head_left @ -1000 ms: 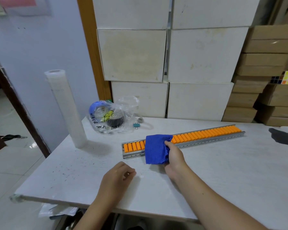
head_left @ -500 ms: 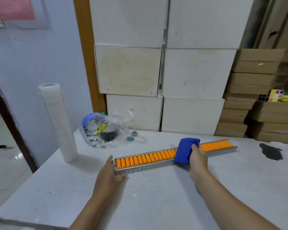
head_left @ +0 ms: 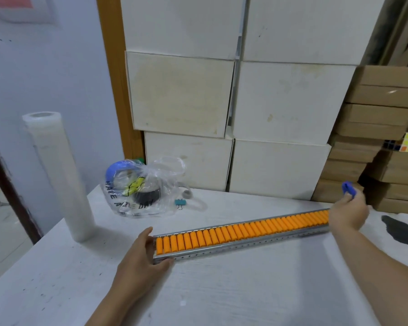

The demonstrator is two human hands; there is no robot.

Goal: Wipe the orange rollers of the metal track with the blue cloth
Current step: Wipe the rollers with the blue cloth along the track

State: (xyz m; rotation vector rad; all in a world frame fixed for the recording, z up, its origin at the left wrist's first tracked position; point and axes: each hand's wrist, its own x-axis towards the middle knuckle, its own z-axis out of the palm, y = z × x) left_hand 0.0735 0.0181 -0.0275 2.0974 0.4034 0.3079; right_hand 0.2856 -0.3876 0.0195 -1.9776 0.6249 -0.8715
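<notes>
White cartons stacked against the wall fill the background, with brown cardboard boxes piled to their right. Below them spreads a pale table. On it the metal track lies slantwise, its row of orange rollers bare from end to end. A roll of clear film stands upright at the left edge, near a plastic bag of tape rolls. The left hand clasps the track's near end, thumb under the rail, fingers along the end. The right hand rests closed at the far end, gripping the blue cloth, of which only a bunched corner shows above the fingers.
</notes>
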